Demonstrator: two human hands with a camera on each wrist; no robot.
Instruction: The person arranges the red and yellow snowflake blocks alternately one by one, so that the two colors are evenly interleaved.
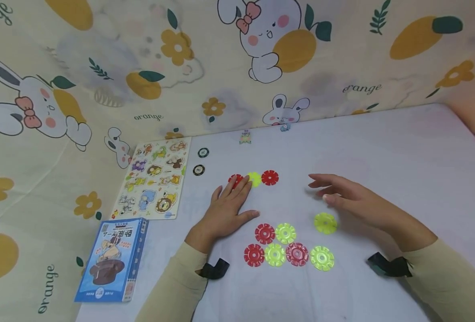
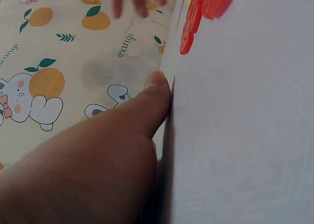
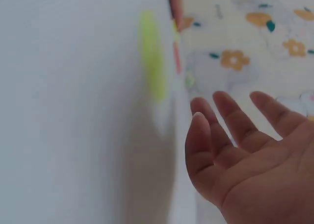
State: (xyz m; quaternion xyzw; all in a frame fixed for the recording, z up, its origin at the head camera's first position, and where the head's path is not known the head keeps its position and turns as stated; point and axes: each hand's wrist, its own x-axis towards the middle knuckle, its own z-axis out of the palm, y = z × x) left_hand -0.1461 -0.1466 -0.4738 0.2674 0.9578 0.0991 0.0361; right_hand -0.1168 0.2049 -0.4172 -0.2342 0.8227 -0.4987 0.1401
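My left hand [image 1: 227,212] lies with straight fingers on the table, its fingertips over a red notched disc [image 1: 234,180] and touching the edge of a yellow-green disc [image 1: 254,179]. Another red disc [image 1: 270,177] sits to the right in that row. My right hand [image 1: 351,201] hovers above the table with relaxed fingers and holds nothing; the right wrist view shows its bare palm [image 3: 265,180]. Below it lies a lone yellow-green disc [image 1: 325,223]. Nearer to me are a red disc [image 1: 265,233] and a yellow-green disc [image 1: 285,233], with a row of several alternating discs [image 1: 275,255] beneath.
A blue box [image 1: 108,261] stands at the left, in front of an animal sticker sheet [image 1: 150,179]. Two black round chips [image 1: 199,170] lie beside the sheet. Two small figures, one a greenish one [image 1: 245,137], are at the back near the patterned cloth [image 1: 221,58].
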